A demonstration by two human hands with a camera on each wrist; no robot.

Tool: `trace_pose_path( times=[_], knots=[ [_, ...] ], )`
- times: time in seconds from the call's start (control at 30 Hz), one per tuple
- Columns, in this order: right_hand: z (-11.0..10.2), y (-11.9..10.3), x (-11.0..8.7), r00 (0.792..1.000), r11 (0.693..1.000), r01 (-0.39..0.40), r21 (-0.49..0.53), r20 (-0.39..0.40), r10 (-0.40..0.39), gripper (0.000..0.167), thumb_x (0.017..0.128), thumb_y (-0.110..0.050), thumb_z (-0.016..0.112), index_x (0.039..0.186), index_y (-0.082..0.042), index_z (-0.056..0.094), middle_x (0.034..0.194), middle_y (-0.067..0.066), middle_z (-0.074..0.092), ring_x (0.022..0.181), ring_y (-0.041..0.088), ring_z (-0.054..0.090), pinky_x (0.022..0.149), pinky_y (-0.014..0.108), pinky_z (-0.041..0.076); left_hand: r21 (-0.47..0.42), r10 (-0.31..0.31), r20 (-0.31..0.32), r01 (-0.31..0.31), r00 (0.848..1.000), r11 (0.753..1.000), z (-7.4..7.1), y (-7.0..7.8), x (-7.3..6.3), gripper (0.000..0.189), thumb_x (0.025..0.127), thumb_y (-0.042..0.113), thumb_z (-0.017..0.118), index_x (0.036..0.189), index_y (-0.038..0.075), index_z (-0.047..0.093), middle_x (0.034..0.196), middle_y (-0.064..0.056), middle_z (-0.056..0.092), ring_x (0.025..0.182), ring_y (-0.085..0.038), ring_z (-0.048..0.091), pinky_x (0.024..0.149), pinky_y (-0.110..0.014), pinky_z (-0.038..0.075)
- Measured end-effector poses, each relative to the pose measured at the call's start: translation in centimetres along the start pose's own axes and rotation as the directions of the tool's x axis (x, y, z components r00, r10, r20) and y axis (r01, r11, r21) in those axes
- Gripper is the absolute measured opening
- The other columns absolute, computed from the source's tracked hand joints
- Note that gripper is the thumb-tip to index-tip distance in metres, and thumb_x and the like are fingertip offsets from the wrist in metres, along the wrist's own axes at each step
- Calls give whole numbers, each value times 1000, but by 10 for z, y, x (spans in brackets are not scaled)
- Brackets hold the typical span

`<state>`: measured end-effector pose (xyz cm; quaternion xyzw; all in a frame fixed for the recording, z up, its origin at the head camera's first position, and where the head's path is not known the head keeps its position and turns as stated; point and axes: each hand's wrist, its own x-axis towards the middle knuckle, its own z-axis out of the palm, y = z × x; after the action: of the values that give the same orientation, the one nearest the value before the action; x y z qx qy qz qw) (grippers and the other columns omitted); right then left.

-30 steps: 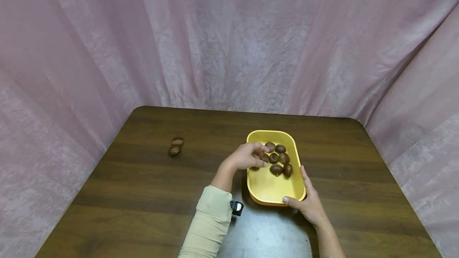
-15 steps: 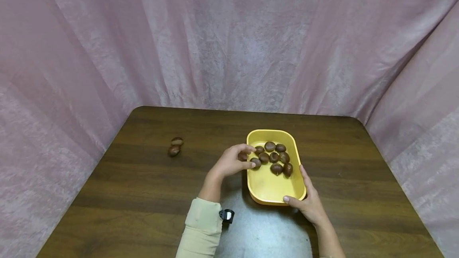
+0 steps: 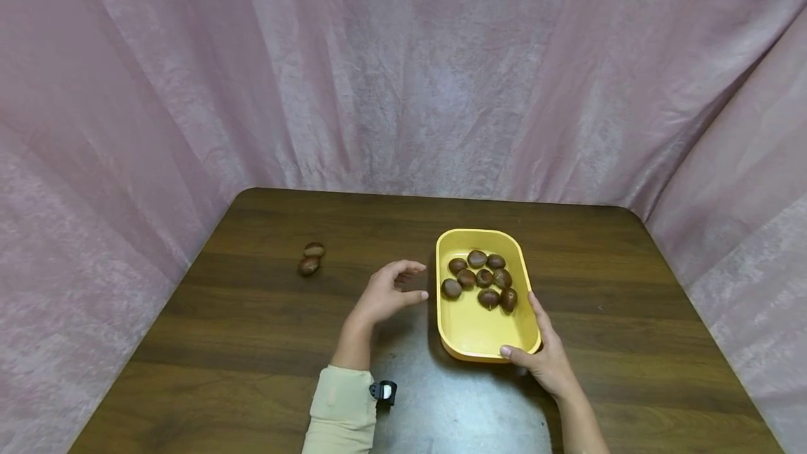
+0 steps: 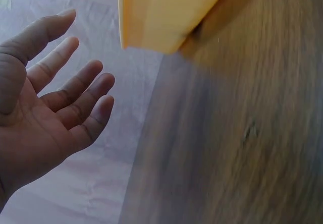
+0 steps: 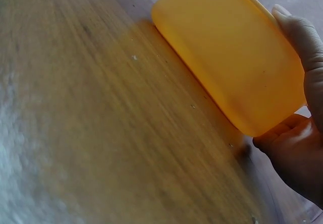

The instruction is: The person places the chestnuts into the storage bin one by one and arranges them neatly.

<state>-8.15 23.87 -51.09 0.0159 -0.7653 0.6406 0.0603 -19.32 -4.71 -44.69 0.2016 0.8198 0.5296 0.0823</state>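
Note:
My left hand is beside the left wall of a yellow plastic container, over the table. Its fingers are spread and loosely bent, and in the left wrist view the palm of the left hand shows nothing in it. With my right hand I grip the container's near right corner, the thumb over the rim and the fingers along the outer side. Several brown chestnuts lie grouped toward the far part of the container. Two more chestnuts sit against each other on the table at the left.
The dark wooden table has rounded far corners. A shiny pale patch shows on the near middle of its surface. Pink velvet curtains hang behind the table and along both sides.
My left hand has let go of a chestnut at the container's left side and drawn out leftward over the rim. The right hand stays on the corner.

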Motion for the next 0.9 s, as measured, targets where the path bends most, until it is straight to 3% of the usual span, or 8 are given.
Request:
trace_pose_path(
  times=[0.33,0.5,0.9],
  knots=[
    [-1,0,0,1000,1000,-3,2,7,3,105,70,4,77,151,-15,13,146,26,19,114,38,42,85,16,40,23,-57,-62,59,996,998,-17,-13,-9,46,79,16,76,121,7,59,120,-15,56,108,-31,52,89,-46,42],
    [-1,-1,1,1000,1000,-18,-9,2,18,106,70,2,79,151,-16,12,147,25,17,117,39,40,87,14,37,15,-113,-114,115,987,993,-26,-16,-13,45,78,19,77,120,15,60,121,-12,56,108,-27,52,89,-44,42],
    [-2,0,0,1000,999,-23,-37,-4,23,108,69,0,80,151,-15,11,146,27,21,116,38,42,87,13,37,-2,-159,-218,163,963,987,-59,-28,-25,52,79,22,77,126,12,57,124,-12,53,111,-27,50,90,-46,40]
  ],
)
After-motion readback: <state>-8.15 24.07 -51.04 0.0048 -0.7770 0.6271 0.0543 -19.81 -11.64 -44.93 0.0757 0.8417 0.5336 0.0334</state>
